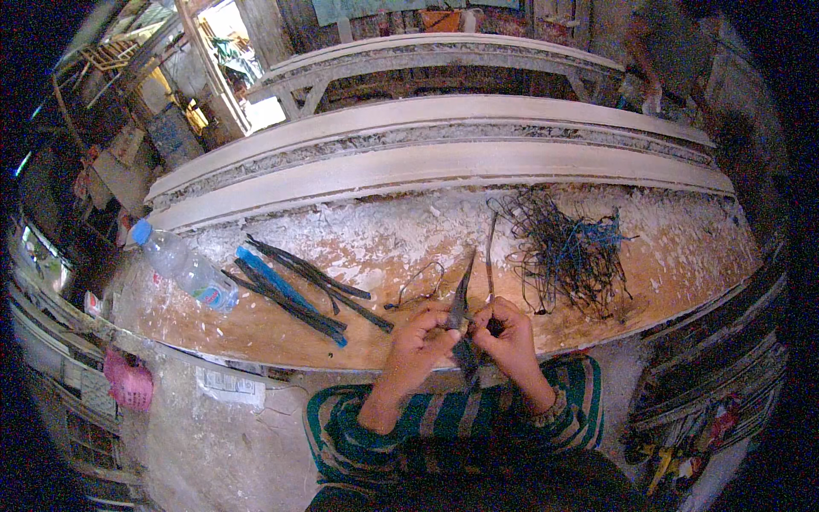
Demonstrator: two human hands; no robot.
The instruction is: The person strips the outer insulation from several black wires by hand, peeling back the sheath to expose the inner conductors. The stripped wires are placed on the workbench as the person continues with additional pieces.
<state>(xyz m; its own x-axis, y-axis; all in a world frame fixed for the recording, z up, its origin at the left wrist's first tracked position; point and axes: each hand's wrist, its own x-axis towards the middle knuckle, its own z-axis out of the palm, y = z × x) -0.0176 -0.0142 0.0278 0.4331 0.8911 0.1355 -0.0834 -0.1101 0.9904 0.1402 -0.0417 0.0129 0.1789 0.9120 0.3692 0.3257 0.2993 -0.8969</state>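
My left hand (pixel 425 340) pinches a black flat strip (pixel 461 299), whose pointed end stands up and whose lower part hangs below my fingers. Close beside it, my right hand (pixel 510 340) is closed at the strip's edge, with a thin dark cord (pixel 490 256) running up from its fingers toward the tangle. That tangle of black and blue cords (pixel 567 252) lies to the right on the wooden board (pixel 358 346). Left of my hands are several black strips (pixel 320 277) and a blue strip (pixel 277 280). A thin looped cord (pixel 420 283) lies between them and my hands.
A clear plastic bottle with a blue cap (pixel 183 266) lies at the board's left end. White flakes cover much of the board. Behind run long pale rails (pixel 444 162). Another person (pixel 670 64) is at the far right. A pink bag (pixel 128 381) sits lower left.
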